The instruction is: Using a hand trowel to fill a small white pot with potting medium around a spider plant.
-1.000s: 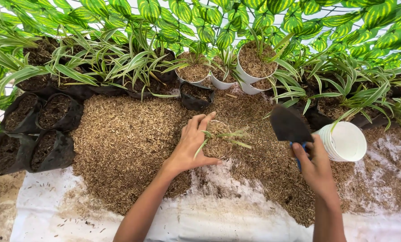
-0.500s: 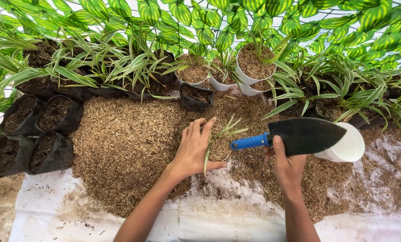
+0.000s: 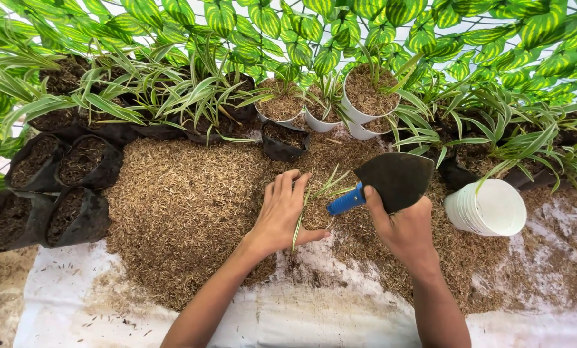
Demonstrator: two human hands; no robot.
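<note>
Trowel (image 3: 391, 183) clamped in right hand (image 3: 404, 229) grip, left hand (image 3: 283, 212) flat, fingers together, on seedling (image 3: 311, 200)

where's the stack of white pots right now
In the head view the stack of white pots lies on its side at right on the husk mix, just right of the right hand holding the trowel.
</note>
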